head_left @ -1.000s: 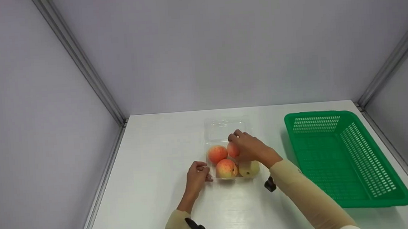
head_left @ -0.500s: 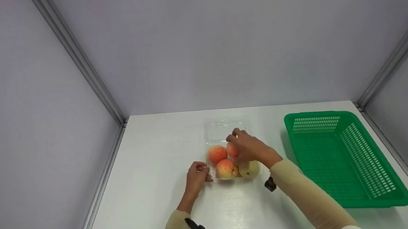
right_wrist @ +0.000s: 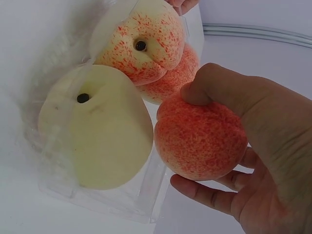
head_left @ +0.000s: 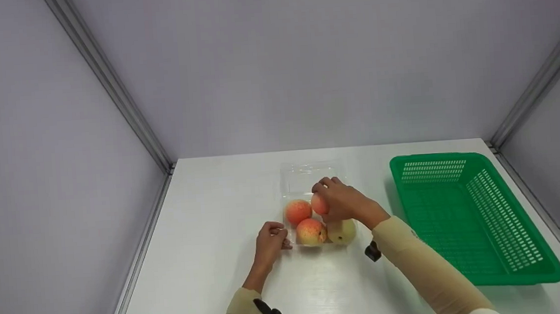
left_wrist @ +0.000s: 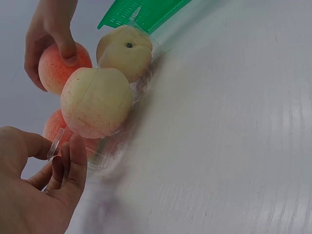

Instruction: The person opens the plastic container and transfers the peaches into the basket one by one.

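Note:
A clear plastic clamshell box with its lid (head_left: 311,178) folded back stands in the middle of the table. My right hand (head_left: 345,202) grips a red peach (right_wrist: 200,139) at the box's far right part, thumb on one side and fingers on the other. Three more peaches sit in the box: a pale yellow one (right_wrist: 100,131) at the near right, a red-speckled one (head_left: 310,232) at the near left and an orange-red one (head_left: 297,211) behind it. At the left side, my left hand (head_left: 269,244) pinches the box's clear plastic edge (left_wrist: 56,142) between thumb and fingers.
To the right stands a large green perforated basket (head_left: 450,229), close to my right forearm. Grey panels (head_left: 328,75) wall the white table (head_left: 205,221) at the back and on both sides.
Almost everything is as before. My right hand and forearm have shifted very slightly, with the red peach held throughout. The left hand stays at the box's edge.

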Tool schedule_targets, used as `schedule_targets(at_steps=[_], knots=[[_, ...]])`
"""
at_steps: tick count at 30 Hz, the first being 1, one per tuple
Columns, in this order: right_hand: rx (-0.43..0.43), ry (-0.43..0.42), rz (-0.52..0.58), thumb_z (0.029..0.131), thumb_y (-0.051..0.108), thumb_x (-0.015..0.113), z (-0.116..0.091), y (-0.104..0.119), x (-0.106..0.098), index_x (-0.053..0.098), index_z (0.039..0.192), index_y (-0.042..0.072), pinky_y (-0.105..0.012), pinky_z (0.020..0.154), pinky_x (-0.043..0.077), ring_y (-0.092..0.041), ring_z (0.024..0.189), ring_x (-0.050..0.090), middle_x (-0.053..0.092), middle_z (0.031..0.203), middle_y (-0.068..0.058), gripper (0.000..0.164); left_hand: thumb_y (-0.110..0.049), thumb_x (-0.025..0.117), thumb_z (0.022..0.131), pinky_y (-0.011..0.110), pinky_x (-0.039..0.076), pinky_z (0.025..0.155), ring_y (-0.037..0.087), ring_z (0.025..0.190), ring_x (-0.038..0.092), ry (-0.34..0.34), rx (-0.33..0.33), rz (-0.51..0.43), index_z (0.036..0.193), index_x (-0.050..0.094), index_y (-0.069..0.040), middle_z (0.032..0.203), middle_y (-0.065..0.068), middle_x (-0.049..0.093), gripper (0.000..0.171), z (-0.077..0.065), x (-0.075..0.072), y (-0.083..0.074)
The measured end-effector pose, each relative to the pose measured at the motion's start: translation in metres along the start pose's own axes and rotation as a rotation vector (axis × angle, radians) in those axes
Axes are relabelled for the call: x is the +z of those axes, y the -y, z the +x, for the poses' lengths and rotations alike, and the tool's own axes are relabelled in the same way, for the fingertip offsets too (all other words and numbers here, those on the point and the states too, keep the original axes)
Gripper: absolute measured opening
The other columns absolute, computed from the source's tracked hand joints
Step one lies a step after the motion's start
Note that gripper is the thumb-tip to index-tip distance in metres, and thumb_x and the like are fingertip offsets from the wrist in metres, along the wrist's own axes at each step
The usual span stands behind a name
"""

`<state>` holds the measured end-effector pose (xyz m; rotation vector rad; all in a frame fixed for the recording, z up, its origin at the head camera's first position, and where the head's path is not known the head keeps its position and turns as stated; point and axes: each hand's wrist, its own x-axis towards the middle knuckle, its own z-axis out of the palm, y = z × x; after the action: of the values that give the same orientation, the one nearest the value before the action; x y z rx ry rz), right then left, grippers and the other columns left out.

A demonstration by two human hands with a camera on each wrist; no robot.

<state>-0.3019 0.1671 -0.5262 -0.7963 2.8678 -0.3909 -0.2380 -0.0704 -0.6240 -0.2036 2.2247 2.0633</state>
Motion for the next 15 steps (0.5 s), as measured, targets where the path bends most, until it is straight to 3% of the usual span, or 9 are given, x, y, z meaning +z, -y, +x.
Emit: schedule_targets(at_steps=[6, 15], knots=[[0.024, 0.029, -0.004, 0.082, 0.019, 0.087, 0.0008, -0.0008, -0.0029, 0.056, 0.143, 0.011, -0.050, 0.098, 0.061, -0.032, 0.117, 0.058, 0.064, 0.133, -0.013, 0.069, -0.005, 0.062, 0.101, 0.030, 0.066, 0.066, 0.012, 0.069, 0.066, -0.007, -0.010, 0.002, 0.122, 0.059, 0.009, 0.092, 0.008, 0.059, 0.025, 0.0000, 0.0008, -0.0003], [0.007, 0.011, 0.003, 0.079, 0.014, 0.088, -0.0006, -0.0024, -0.0066, 0.058, 0.139, 0.012, -0.046, 0.099, 0.061, -0.030, 0.116, 0.057, 0.065, 0.130, -0.011, 0.067, -0.004, 0.062, 0.100, 0.030, 0.066, 0.065, 0.011, 0.068, 0.065, -0.008, 0.002, -0.004, 0.121, 0.059, 0.009, 0.090, 0.006, 0.058, 0.024, 0.0001, 0.0008, 0.0010]])
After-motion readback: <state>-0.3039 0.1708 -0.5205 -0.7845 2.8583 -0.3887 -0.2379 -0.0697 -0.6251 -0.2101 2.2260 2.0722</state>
